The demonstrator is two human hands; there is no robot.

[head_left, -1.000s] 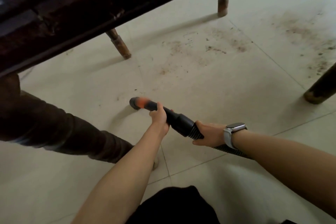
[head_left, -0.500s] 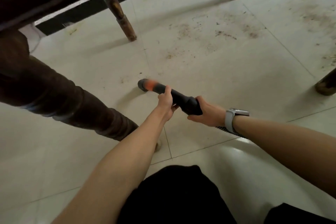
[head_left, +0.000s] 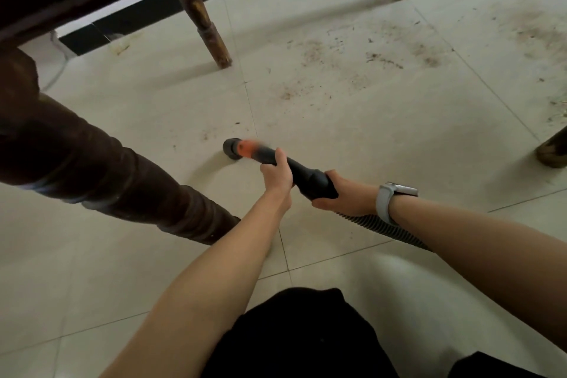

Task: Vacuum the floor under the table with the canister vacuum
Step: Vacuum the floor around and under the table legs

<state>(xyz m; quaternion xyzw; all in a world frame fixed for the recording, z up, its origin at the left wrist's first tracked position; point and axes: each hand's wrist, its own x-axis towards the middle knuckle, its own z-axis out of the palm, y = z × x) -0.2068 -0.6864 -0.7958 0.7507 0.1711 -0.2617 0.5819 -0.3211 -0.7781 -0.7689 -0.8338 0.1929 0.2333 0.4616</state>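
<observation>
Left hand (head_left: 277, 174) grips the vacuum wand (head_left: 270, 159) near its nozzle (head_left: 232, 148); right hand (head_left: 343, 195) grips the hose cuff (head_left: 317, 184). Wand's long axis runs up-left, nozzle at the floor (blurred). Dirt patch (head_left: 362, 61) lies ahead-right, beyond the left hand.

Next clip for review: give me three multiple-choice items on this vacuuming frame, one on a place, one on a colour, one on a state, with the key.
1. Where is the vacuum nozzle?
A. On the floor tile beyond the near table leg
B. Lifted onto the table
C. Inside a bucket

2. What colour is the band behind the nozzle?
A. Blue
B. Orange
C. Green

3. How is the black tube held?
A. By neither hand
B. By the right hand only
C. By both hands

Key: 1 A, the nozzle mouth meets the floor past the near table leg. 2 B, the orange band shows. 3 C, left hand and right hand both grip it.
</observation>
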